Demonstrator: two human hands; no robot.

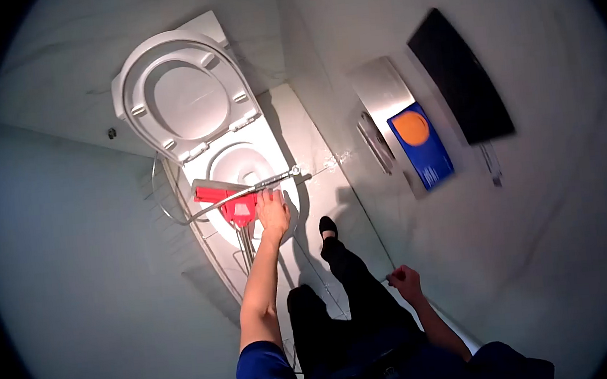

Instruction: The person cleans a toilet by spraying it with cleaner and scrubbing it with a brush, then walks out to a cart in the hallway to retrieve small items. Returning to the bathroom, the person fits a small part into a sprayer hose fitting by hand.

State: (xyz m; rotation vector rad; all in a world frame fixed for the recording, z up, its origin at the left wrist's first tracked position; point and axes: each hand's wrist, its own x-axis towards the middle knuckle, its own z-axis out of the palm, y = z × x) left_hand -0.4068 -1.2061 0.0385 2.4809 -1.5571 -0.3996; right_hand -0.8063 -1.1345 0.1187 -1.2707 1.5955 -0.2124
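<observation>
A squeegee with a red head (pixel 241 206) and a thin metal handle lies across the front of the white toilet bowl (pixel 223 166). My left hand (pixel 272 212) is closed on the right end of that red head. Just beyond my fingers, a silver hose (pixel 249 190) crosses over the squeegee and ends in a nozzle at the right rim. Low at my right side, away from the toilet, my right hand (pixel 405 282) has its fingers curled with nothing visible in them.
The toilet seat and lid (pixel 187 91) stand raised. On the right wall are a steel dispenser (pixel 383 85), a blue box with an orange circle (pixel 423 151) and a dark panel (pixel 461 78). My black shoe (pixel 328 226) stands on the tiled floor, which has wet-looking spots (pixel 335 160).
</observation>
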